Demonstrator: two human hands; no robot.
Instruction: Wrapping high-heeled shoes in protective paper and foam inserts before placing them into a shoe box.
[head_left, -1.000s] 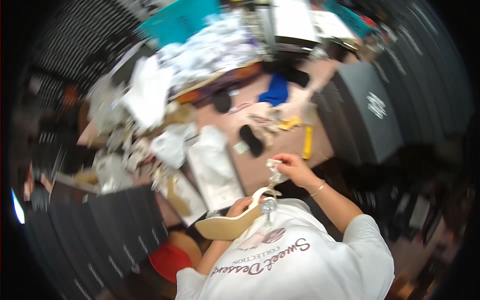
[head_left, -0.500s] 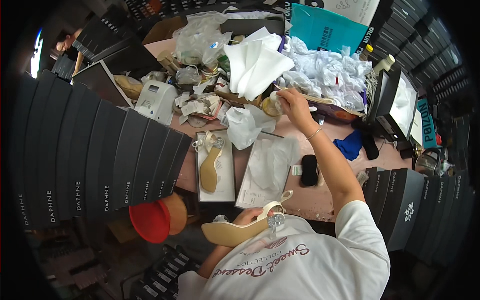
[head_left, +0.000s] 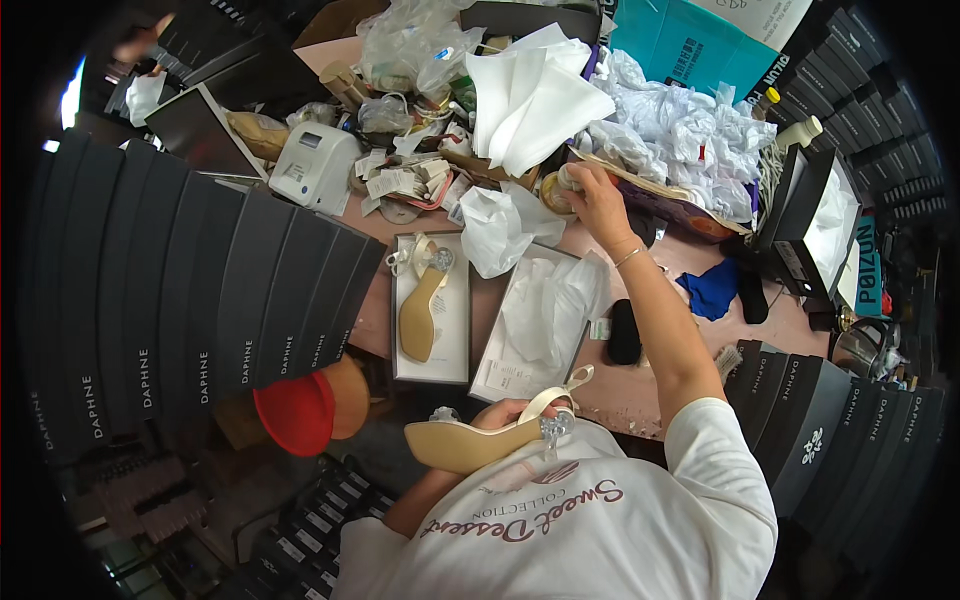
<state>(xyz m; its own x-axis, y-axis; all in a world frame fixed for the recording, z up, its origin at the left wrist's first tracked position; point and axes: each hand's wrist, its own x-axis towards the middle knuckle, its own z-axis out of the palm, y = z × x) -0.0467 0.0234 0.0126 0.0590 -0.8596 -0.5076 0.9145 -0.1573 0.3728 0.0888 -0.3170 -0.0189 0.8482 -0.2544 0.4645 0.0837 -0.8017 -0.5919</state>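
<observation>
Sandal (head_left: 468, 447), one: before the shirt (head_left: 620, 535), sole outward; left hand (head_left: 502, 413) closed around it. Probably light; sole stiff, strap (head_left: 544, 402) soft, clear heel (head_left: 557, 425) likely slick, easily scuffed. Best hold: mid-sole. Right hand (head_left: 600, 207): at jar (head_left: 551, 194) on bench (head_left: 628, 392); whether gripping, cannot tell.

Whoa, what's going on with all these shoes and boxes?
Someone's left hand is holding a tan-soled sandal with a clear heel, close to their shirt. Their right hand is stretched across the table to a small round container; I can't tell what's inside. Another sandal lies in an open box, next to crumpled white paper.
</observation>
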